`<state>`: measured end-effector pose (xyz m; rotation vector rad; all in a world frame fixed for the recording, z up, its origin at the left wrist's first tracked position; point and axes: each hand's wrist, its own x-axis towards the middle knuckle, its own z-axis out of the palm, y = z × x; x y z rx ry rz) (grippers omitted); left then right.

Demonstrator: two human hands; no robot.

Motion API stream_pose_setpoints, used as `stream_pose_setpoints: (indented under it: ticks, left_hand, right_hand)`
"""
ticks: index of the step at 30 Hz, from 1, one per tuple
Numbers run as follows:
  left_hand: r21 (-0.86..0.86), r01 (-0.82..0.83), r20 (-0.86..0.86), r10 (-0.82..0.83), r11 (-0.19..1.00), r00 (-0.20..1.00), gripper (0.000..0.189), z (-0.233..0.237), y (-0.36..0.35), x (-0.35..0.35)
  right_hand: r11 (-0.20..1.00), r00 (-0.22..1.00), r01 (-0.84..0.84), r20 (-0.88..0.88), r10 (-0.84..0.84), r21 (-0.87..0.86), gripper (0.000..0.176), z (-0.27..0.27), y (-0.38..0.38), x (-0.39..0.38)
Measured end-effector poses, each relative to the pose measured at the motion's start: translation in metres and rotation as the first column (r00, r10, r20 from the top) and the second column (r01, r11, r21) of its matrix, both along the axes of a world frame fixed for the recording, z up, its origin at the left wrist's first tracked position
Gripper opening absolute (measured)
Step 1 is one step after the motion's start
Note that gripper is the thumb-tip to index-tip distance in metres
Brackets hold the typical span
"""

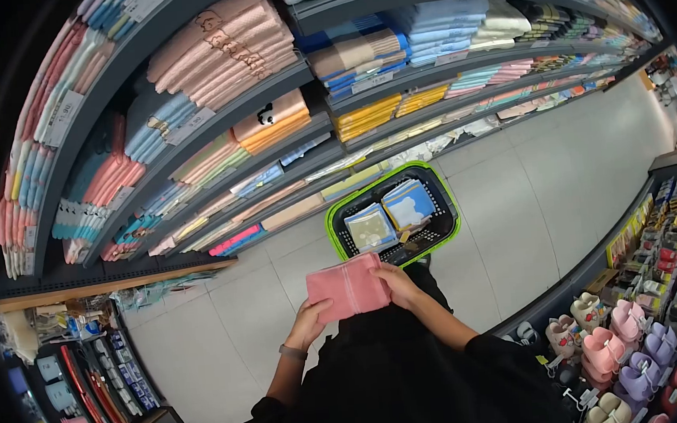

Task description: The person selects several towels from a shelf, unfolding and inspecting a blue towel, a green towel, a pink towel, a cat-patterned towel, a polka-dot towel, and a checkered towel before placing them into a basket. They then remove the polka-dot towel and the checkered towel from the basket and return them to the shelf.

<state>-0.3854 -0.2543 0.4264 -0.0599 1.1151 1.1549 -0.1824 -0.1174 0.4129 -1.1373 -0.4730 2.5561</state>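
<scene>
A folded pink towel is held flat in front of my body, with a pale stripe running across it. My left hand grips its lower left corner, thumb on top. On the towel's right edge, my right hand is closed, thumb also on top. Just beyond stands a black shopping basket with a green rim on the floor. Inside lie a folded greenish towel and a folded blue and white towel, side by side. The towel's underside and my fingers beneath it are hidden.
Dark shelves ahead hold stacks of folded towels, including a pink stack and yellow ones. Price tags line their edges. Slippers hang at the lower right. Grey floor tiles run along the aisle. Another rack stands lower left.
</scene>
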Motion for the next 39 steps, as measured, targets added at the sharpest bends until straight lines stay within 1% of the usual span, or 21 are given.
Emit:
stream_pose_setpoints:
  ticks: [2,4,7,9,12,15,18,19,21,22,23,25,26,27,28,29,31,35,37,38,39]
  left_hand:
    - [-0.043,-0.038,-0.018,0.037,0.998,0.999,0.035,-0.029,0.021,0.015]
    - [-0.086,-0.075,-0.030,0.072,0.993,0.997,0.035,-0.067,0.045,0.027]
    - [-0.118,-0.114,-0.038,0.110,0.986,0.993,0.035,-0.125,0.088,0.050]
    - [-0.085,-0.081,-0.097,0.073,0.993,0.993,0.034,-0.163,0.128,0.071]
    - [-0.082,-0.057,-0.073,0.051,0.995,0.996,0.033,-0.228,0.187,0.109]
    - [-0.086,-0.064,-0.158,0.050,0.994,0.986,0.032,-0.294,0.240,0.148]
    - [-0.218,-0.057,-0.151,0.024,0.974,0.988,0.032,-0.301,0.303,0.179]
    - [-0.225,-0.053,-0.141,0.021,0.973,0.990,0.032,-0.325,0.310,0.187]
    - [0.150,0.011,-0.333,0.040,0.989,0.942,0.032,-0.381,0.314,0.200]
    - [-0.093,0.081,-0.235,-0.101,0.992,0.967,0.039,-0.396,0.326,0.196]
    - [0.016,0.051,-0.359,-0.042,0.999,0.933,0.037,-0.406,0.327,0.204]
    - [-0.233,-0.134,-0.168,0.096,0.963,0.981,0.033,-0.458,0.330,0.204]
    - [-0.238,-0.129,-0.166,0.091,0.963,0.982,0.033,-0.478,0.325,0.202]
    - [-0.266,-0.097,-0.281,0.019,0.959,0.959,0.031,-0.495,0.318,0.198]
    - [-0.295,-0.071,-0.391,-0.053,0.953,0.919,0.029,-0.508,0.312,0.193]
    - [-0.298,-0.076,-0.393,-0.050,0.951,0.918,0.029,-0.518,0.303,0.187]
    - [-0.366,0.048,-0.381,-0.197,0.929,0.903,0.027,-0.524,0.292,0.175]
    - [-0.317,-0.019,-0.386,-0.111,0.948,0.916,0.026,-0.524,0.283,0.172]
    - [-0.298,-0.113,-0.480,-0.047,0.948,0.876,0.023,-0.516,0.274,0.172]
    - [-0.314,-0.116,-0.547,-0.080,0.942,0.833,0.025,-0.513,0.272,0.170]
    - [-0.312,-0.073,-0.503,-0.099,0.947,0.859,0.027,-0.484,0.275,0.165]
  right_hand:
    - [1.000,0.999,0.020,0.024,-0.020,-0.011,0.030,-0.034,0.014,0.017]
    - [0.999,0.982,0.022,0.188,-0.015,-0.035,0.029,-0.066,0.023,0.039]
    - [0.999,0.958,0.002,0.286,0.008,-0.035,0.030,-0.093,0.039,0.085]
    - [0.998,0.936,-0.056,0.346,0.066,-0.041,0.030,-0.105,0.054,0.120]
    - [0.997,0.911,-0.076,0.406,0.076,-0.016,0.031,-0.132,0.074,0.180]
    - [1.000,0.886,-0.025,0.464,0.019,0.007,0.032,-0.152,0.099,0.236]
    - [0.998,0.830,0.062,0.554,-0.064,0.023,0.033,-0.169,0.125,0.282]
    - [0.998,0.824,0.064,0.564,-0.062,0.016,0.033,-0.177,0.133,0.293]
    - [0.987,0.792,0.147,0.590,-0.155,0.062,0.032,-0.189,0.142,0.314]
    - [0.982,0.780,0.176,0.600,-0.178,0.063,0.031,-0.196,0.144,0.322]
    - [0.981,0.772,0.183,0.609,-0.180,0.057,0.031,-0.202,0.145,0.330]
    - [0.969,0.763,0.240,0.605,-0.228,0.062,0.030,-0.216,0.145,0.338]
    - [0.968,0.761,0.244,0.608,-0.228,0.057,0.030,-0.222,0.144,0.339]
    - [0.971,0.750,0.233,0.626,-0.211,0.049,0.029,-0.227,0.141,0.340]
    - [0.975,0.741,0.219,0.642,-0.194,0.042,0.029,-0.232,0.139,0.341]
    - [0.976,0.743,0.215,0.642,-0.188,0.038,0.029,-0.235,0.136,0.340]
    - [0.989,0.762,0.145,0.635,-0.130,0.029,0.030,-0.239,0.131,0.334]
    - [0.996,0.797,0.083,0.598,-0.088,0.036,0.029,-0.225,0.138,0.309]
    - [0.996,0.796,0.086,0.598,-0.090,0.035,0.029,-0.214,0.142,0.293]
    - [0.997,0.793,0.069,0.603,-0.083,0.047,0.028,-0.209,0.143,0.285]
    - [0.997,0.794,0.049,0.603,-0.078,0.065,0.028,-0.206,0.145,0.277]
